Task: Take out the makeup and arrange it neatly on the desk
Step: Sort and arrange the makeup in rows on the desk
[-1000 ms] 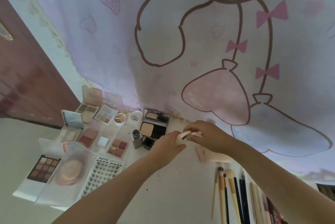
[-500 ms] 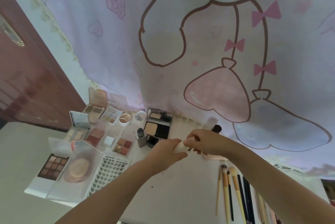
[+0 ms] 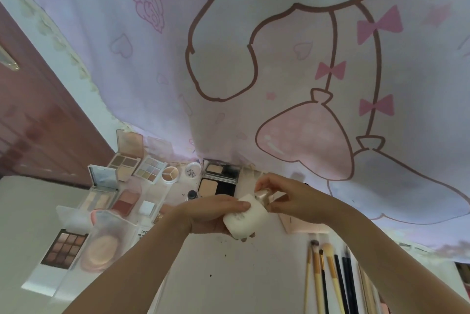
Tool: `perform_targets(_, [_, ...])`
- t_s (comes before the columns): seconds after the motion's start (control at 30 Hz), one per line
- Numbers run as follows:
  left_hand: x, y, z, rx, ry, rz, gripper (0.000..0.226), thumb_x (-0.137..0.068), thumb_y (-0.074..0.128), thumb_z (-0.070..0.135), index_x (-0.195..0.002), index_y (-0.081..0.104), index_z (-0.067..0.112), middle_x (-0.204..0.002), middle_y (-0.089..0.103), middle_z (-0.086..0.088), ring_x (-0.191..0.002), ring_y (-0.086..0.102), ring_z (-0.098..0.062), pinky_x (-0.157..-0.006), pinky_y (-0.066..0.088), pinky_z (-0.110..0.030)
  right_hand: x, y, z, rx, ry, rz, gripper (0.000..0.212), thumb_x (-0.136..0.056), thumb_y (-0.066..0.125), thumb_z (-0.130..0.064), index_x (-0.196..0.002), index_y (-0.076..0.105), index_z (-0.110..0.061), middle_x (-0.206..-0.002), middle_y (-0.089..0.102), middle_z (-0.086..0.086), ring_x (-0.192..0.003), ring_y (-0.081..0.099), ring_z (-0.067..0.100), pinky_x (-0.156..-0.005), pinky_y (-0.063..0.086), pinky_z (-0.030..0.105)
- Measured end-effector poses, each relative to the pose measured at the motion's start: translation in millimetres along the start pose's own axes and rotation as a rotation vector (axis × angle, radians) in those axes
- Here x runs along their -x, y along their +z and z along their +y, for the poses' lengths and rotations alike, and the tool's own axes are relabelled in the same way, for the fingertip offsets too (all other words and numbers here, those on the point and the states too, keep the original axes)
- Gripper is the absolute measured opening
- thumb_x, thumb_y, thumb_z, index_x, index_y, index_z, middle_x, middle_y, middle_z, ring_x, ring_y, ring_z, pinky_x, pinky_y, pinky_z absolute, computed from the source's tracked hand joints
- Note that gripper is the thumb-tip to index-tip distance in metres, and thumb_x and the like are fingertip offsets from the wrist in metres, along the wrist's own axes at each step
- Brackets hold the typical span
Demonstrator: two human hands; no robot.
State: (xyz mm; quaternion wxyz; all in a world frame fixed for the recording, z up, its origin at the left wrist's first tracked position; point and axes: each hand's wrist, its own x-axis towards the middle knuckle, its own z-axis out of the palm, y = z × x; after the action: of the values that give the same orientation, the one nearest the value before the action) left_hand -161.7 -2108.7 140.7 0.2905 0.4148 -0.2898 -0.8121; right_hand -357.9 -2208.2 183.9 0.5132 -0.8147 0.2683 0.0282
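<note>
2 hands meet over the middle of the desk [image 3: 229, 275]. The left hand [image 3: 211, 214] is wrapped around a white bottle [image 3: 245, 217], tilted so its top points toward the far edge, and the right hand [image 3: 287, 196] pinches the bottle's shiny golden cap [image 3: 264, 196] with curled fingers.

Toward the far left corner lie several opened palettes, among them a black powder compact [image 3: 218, 181] with its mirror lid up, an eyeshadow palette [image 3: 150, 172] in pale colours and a blush palette [image 3: 126, 200] (reddish pans). Nearer the left edge sits a dark brown eyeshadow palette [image 3: 64, 247] beside a clear box [image 3: 106, 242] holding a round peach puff. Along the near right side, makeup brushes [image 3: 330, 278] lie side by side, handles toward the near edge. Just beyond the right hand rests a pale pink flat case [image 3: 302, 224]. A printed curtain [image 3: 279, 59] hangs down to the far edge.
</note>
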Motion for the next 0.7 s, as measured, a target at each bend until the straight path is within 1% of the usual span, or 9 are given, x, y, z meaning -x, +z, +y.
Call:
perform_targets(0.07, [-2,0,-2,0.045,0.024,0.034,0.035,-0.087,0.058,0.031,-0.114,0.058,0.008,-0.099,0.070,-0.009,-0.093,0.067,-0.022,-0.079,0.056,-0.031,-1,-5,0,-0.035,-0.008,0.000,0.032,-0.090,0.057,-0.010,-0.100,0.053,-0.040,-0.108,0.056,-0.022,-0.107,0.053,-0.003,-0.093,0.049,0.023])
perform_targets(0.13, [-9,1,-5,-0.100,0.068,0.154,0.025,-0.091,0.059,0.028,-0.113,0.060,0.016,-0.101,0.069,-0.002,-0.094,0.066,-0.015,-0.086,0.054,-0.032,-3,-13,-2,-0.190,0.037,0.023,0.033,-0.093,0.051,-0.007,-0.106,0.057,-0.037,-0.115,0.058,-0.017,-0.111,0.055,0.002,-0.096,0.049,0.026])
perform_targets(0.2, [-14,4,-4,-0.304,0.108,0.247,0.020,-0.092,0.059,0.027,-0.110,0.062,0.020,-0.097,0.066,0.002,-0.088,0.063,-0.009,-0.084,0.052,-0.029,-7,-18,-4,-0.313,0.154,0.047,0.024,-0.098,0.048,-0.023,-0.116,0.057,-0.037,-0.116,0.059,-0.013,-0.106,0.060,0.007,-0.088,0.053,0.025])
perform_targets(0.27, [-17,7,-1,-0.430,0.134,0.284,0.023,-0.091,0.060,0.028,-0.111,0.061,0.018,-0.094,0.065,0.003,-0.082,0.062,-0.006,-0.077,0.051,-0.025,-13,-17,-10,-0.146,0.269,-0.003,0.028,-0.097,0.043,-0.043,-0.120,0.053,-0.031,-0.107,0.062,-0.009,-0.088,0.067,0.010,-0.072,0.055,0.021])
perform_targets(0.33, [-18,8,1,-0.495,0.145,0.309,0.025,-0.091,0.060,0.030,-0.112,0.061,0.016,-0.093,0.064,0.004,-0.079,0.062,-0.003,-0.074,0.051,-0.023,-19,-13,-10,0.078,0.276,-0.054,0.027,-0.095,0.047,-0.045,-0.108,0.056,-0.023,-0.094,0.062,-0.010,-0.071,0.065,0.007,-0.057,0.048,0.015])
perform_targets(0.43, [-17,4,1,-0.376,0.105,0.273,0.023,-0.091,0.059,0.028,-0.111,0.062,0.017,-0.095,0.065,0.003,-0.085,0.062,-0.006,-0.076,0.053,-0.021,-23,-14,-7,0.169,0.174,-0.027,0.013,-0.092,0.057,-0.035,-0.101,0.057,-0.025,-0.090,0.057,-0.011,-0.073,0.056,0.006,-0.057,0.047,0.013])
perform_targets(0.53, [-13,-3,0,-0.151,0.028,0.221,0.022,-0.092,0.057,0.026,-0.110,0.062,0.015,-0.099,0.067,0.001,-0.091,0.064,-0.010,-0.078,0.054,-0.023,-23,-17,-6,0.103,0.114,-0.062,0.017,-0.091,0.059,-0.024,-0.107,0.057,-0.030,-0.100,0.058,-0.014,-0.087,0.057,0.005,-0.066,0.049,0.014])
perform_targets(0.63, [-10,-7,-6,-0.010,0.003,0.257,0.021,-0.090,0.059,0.026,-0.105,0.064,0.013,-0.098,0.069,-0.001,-0.091,0.065,-0.012,-0.080,0.054,-0.025,-22,-28,-2,-0.061,0.088,0.135,0.019,-0.091,0.060,-0.022,-0.106,0.060,-0.033,-0.106,0.061,-0.014,-0.093,0.061,0.005,-0.071,0.053,0.015])
perform_targets(0.7, [-14,-6,-13,-0.094,0.070,0.390,0.016,-0.090,0.061,0.025,-0.102,0.065,0.017,-0.094,0.069,0.001,-0.087,0.063,-0.012,-0.077,0.052,-0.024,-24,-35,4,-0.212,0.116,0.309,0.017,-0.091,0.060,-0.023,-0.104,0.060,-0.033,-0.106,0.064,-0.008,-0.092,0.064,0.011,-0.068,0.056,0.020])
